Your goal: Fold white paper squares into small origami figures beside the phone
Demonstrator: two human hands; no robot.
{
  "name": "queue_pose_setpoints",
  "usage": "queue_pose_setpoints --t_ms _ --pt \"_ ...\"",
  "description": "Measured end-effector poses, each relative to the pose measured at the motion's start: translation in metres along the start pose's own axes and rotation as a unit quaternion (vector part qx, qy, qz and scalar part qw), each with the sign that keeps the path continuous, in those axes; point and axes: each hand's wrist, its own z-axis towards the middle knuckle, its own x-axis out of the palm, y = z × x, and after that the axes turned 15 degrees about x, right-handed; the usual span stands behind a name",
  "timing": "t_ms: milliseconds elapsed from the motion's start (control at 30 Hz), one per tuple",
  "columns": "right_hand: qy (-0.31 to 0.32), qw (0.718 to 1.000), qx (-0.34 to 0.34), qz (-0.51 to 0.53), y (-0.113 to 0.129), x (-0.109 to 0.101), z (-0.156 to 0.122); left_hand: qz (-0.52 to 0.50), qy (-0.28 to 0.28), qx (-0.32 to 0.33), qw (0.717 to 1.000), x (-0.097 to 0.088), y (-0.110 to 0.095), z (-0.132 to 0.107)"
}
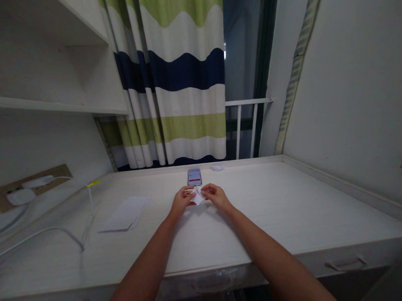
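Note:
A small piece of folded white paper (198, 198) is held up between my two hands, just above the white desk. My left hand (182, 200) pinches its left side, thumb on the near face. At its right edge, the fingertips of my right hand (215, 196) are closed on the same paper. Right behind the paper lies a phone (195, 177) with its screen lit. A small white folded piece (217, 167) rests farther back, near the desk's rear edge. The fold details are too small to make out.
White paper sheets (125, 213) lie on the desk (268, 202) to the left. White cables (60, 229) run from a wall socket with plugs (22, 196). A shelf (56, 105) juts out at upper left. A striped curtain (191, 70) hangs behind.

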Motion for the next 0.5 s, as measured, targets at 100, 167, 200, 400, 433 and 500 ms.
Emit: queue_pose_setpoints --t_ms 100,167,200,400,433,500 --pt "0.005 0.999 -0.024 -0.035 -0.001 0.001 -0.001 -0.002 -0.006 -0.008 1.000 0.000 0.003 0.001" --pt "0.011 0.998 -0.034 -0.053 -0.002 0.001 -0.002 -0.006 -0.012 -0.019 1.000 0.000 0.006 0.002" --pt "0.016 0.997 -0.038 -0.060 -0.002 0.000 -0.002 -0.008 -0.013 -0.024 1.000 0.000 0.008 0.003" --pt "0.030 0.996 -0.048 -0.065 -0.003 -0.001 -0.002 -0.027 -0.010 -0.016 0.999 -0.001 0.012 0.003" --pt "0.031 0.996 -0.047 -0.065 -0.003 -0.001 -0.002 -0.030 -0.010 -0.017 0.999 -0.001 0.012 0.003" --pt "0.033 0.996 -0.046 -0.068 -0.004 0.000 -0.002 -0.032 0.002 -0.027 0.999 -0.001 0.012 0.003"
